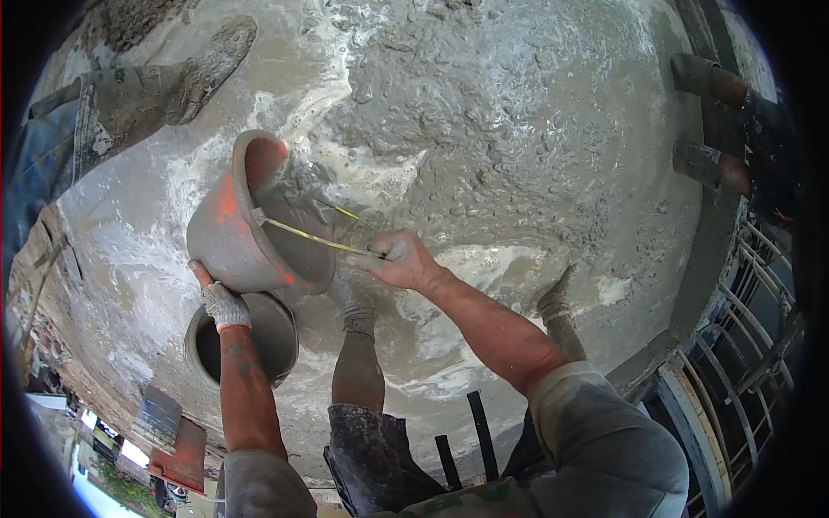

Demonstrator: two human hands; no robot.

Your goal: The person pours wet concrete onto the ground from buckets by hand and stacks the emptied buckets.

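A grey, mortar-coated bucket [226,226] with red patches is tilted on its side, its mouth toward the right. Wet grey mix shows at its lip. My right hand [402,258] is closed around the bucket's thin yellow handle [306,235], which is pulled taut. Under the bucket's base, my left hand [224,302], in a dirty knitted glove, grips the bottom edge with a finger along the side. Just below it stands a second dark bucket [282,337], upright, partly hidden by my left forearm; its inside looks dark.
Wet concrete [484,112] spreads all around, lumpy toward the top. My feet stand in it. Another person's muddy boot [207,73] is at upper left, and another person's legs [721,164] are at right. Bent steel bars [747,345] lie beyond the slab's right edge.
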